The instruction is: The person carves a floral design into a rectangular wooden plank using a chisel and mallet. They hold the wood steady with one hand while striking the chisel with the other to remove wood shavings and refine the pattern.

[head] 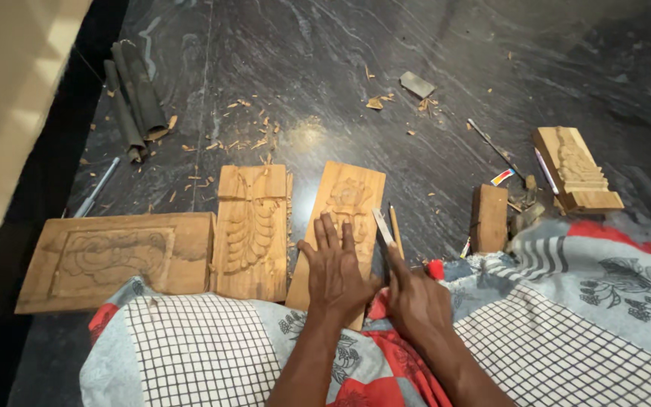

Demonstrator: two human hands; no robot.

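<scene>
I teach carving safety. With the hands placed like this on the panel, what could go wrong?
The left hand lies flat on the carved panel, close beside the chisel that the right hand holds; a slip could cut its fingers. The panel lies loose, partly on the patterned cloth, so it may shift.

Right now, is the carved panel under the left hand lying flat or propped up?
Flat. The carved panel lies face up on the dark floor, left hand spread flat on it.

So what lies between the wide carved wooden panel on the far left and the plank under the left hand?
In the head view, a narrow carved wooden plank lies between the wide panel and the pressed plank.
</scene>
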